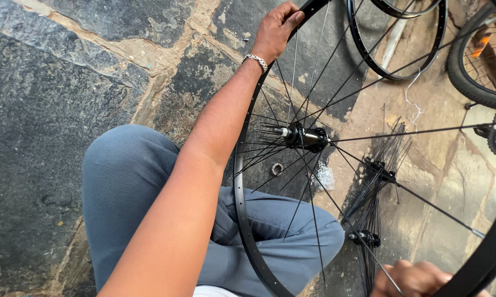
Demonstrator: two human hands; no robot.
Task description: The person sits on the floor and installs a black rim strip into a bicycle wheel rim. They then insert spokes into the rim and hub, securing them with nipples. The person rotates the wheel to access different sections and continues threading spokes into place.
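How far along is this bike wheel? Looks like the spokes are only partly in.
Partly built. Many spokes already run from the hub to the black rim. Others hang loose, their ends short of the rim. In hand: the left hand grips the rim's far edge, and the right hand, low at the frame edge, is at a spoke. Left: the loose spokes; more hubs with spokes lie on the stone floor.

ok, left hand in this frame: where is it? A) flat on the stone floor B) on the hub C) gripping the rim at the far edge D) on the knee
C: the left hand curls its fingers over the black rim at its far edge, well clear of the hub, the floor and the knee.
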